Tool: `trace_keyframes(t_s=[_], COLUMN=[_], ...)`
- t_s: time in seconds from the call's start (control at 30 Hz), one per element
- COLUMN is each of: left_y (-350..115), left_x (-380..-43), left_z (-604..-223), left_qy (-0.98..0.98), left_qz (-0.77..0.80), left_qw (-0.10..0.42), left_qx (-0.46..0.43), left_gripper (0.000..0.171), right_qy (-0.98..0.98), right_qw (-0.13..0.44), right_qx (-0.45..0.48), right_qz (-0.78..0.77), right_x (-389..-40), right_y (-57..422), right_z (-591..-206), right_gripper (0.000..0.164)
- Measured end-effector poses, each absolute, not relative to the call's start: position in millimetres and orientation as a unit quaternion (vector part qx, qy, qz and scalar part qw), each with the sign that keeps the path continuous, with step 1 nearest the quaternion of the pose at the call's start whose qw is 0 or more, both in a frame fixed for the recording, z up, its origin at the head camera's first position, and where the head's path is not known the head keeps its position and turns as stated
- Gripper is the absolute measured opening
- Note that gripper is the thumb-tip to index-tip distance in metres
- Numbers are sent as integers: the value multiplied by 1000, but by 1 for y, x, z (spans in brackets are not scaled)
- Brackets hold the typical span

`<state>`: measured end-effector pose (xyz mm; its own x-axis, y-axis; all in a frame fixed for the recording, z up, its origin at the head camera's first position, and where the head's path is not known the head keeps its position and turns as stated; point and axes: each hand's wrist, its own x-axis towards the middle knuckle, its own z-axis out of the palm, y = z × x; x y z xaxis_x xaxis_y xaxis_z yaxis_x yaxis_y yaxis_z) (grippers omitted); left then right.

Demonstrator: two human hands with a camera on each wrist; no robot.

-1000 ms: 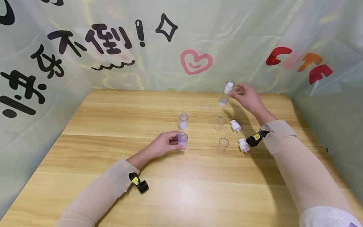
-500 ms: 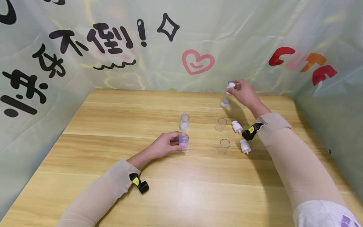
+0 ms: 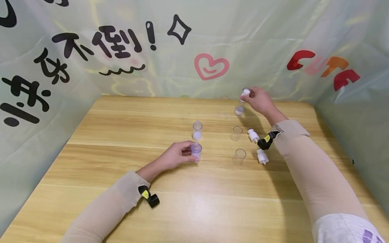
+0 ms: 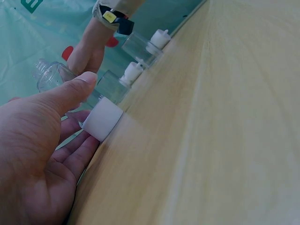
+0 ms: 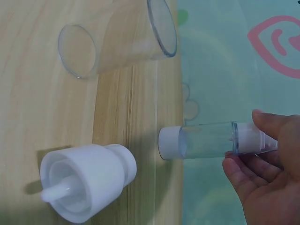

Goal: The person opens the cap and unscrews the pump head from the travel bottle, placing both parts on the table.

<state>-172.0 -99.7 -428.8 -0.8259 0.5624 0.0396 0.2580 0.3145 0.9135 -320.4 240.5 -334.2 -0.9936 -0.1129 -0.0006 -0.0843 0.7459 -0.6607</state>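
Observation:
In the head view my left hand (image 3: 177,154) holds a clear bottle (image 3: 196,151) with an open neck. Its white base (image 4: 103,119) is on the wood, thumb and fingers around the body. A matching pumpless bottle (image 3: 197,131) stands just behind. Toward the back, my right hand (image 3: 260,100) grips the top of a pump bottle (image 3: 239,109). The right wrist view has thumb and fingers around its white pump (image 5: 248,137), above a see-through body with a white base. Two loose white pump heads (image 3: 253,135) lie nearer the front, one close up (image 5: 89,180).
Two clear caps (image 3: 239,156) stand between the left-hand bottles and the loose pumps, one large in the right wrist view. A printed cloth backdrop (image 3: 249,44) rises behind the table (image 3: 194,209) and along its sides.
My right hand has moved from beside the pump bottle's upper part to grip its top. My left hand and its bottle have kept their place.

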Motion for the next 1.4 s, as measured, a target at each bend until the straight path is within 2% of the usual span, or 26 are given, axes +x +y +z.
trace_keyframes(t_s=[0.17, 0.6, 1.2, 1.4], left_y=[-100, -100, -99, -101], left_x=[-172, -172, -171, -170], left_z=[-429, -428, -426, -425], left_qy=[793, 793, 786, 782], left_qz=[532, 532, 546, 554], left_qw=[148, 142, 140, 135], left_qx=[257, 260, 254, 252], left_gripper=[46, 49, 54, 55], right_qy=[938, 938, 934, 933], right_qw=[20, 29, 47, 46], right_qx=[-60, -82, -117, -133], right_qz=[-342, -337, -334, -332], right_x=[-318, -310, -294, -291], right_y=[239, 235, 224, 216], right_z=[-335, -333, -334, -334], right_gripper=[47, 52, 49, 42])
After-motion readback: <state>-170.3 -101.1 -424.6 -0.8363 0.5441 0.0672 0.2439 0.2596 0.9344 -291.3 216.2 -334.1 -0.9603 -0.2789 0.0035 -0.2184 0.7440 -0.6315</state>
